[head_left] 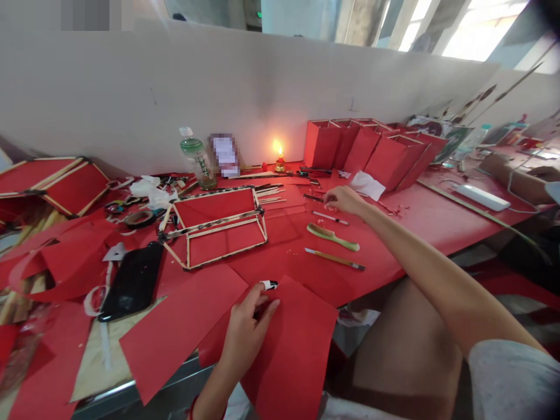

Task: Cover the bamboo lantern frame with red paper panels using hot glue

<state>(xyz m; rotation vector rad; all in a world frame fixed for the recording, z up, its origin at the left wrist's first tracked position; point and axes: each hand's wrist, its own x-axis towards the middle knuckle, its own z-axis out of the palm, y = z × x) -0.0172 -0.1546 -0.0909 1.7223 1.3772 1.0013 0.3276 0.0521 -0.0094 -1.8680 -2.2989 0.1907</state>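
My left hand (248, 326) rests at the near edge of the table on a red paper sheet (297, 344), its thumb and index finger apart. White and black wrapping covers that index fingertip. My right hand (345, 201) reaches across the table, fingertips bent down and drawn together among small red scraps; whatever they grip is too small to make out. Close below it lie a thin clear-and-dark stick (330, 217), a green comb (332, 236) and a brown-handled craft knife (335, 259). A wooden-stick frame (219, 224) with dark-wrapped joints stands left of centre, red paper behind its sticks.
A burning lamp (280, 163) stands by the wall, near a bottle (199, 160) and a propped phone (225, 154). Several red paper boxes (324, 143) stand behind my right hand. A black phone (133, 280) and tape roll (140, 219) lie left. Another person's arm (503, 175) rests far right.
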